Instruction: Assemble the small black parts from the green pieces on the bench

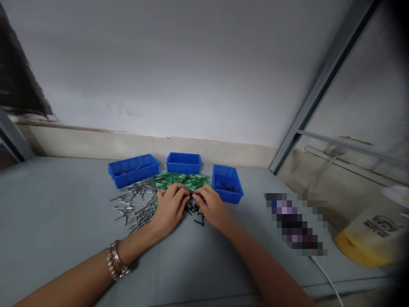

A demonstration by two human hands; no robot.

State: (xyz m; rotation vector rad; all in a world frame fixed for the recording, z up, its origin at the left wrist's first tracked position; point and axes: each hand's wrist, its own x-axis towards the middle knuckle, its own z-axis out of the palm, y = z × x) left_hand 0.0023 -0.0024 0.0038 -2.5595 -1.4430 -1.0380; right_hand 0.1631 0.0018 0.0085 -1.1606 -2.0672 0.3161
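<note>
Side by side at the middle of the table, my left hand [171, 209] and my right hand [214, 207] almost meet at the fingertips. The fingers of both are curled and pinched together. A small dark sliver shows between them, too small to name. Black screws [198, 215] lie loose under and beside my right fingers. Left of my left hand spreads a heap of silver pins that look like blind rivets [140, 215]. Just beyond both hands is a pile of green and clear small pieces [179, 180], partly covered by my fingers.
Three blue bins stand behind: a left bin [136, 175] with a few silver pieces, a middle bin [183, 167], and a right bin [234, 197] holding black screws. A blurred-out object [294, 224], a white cable [329, 279] and a yellow-bottomed jug [367, 238] are at right. A wall rises behind.
</note>
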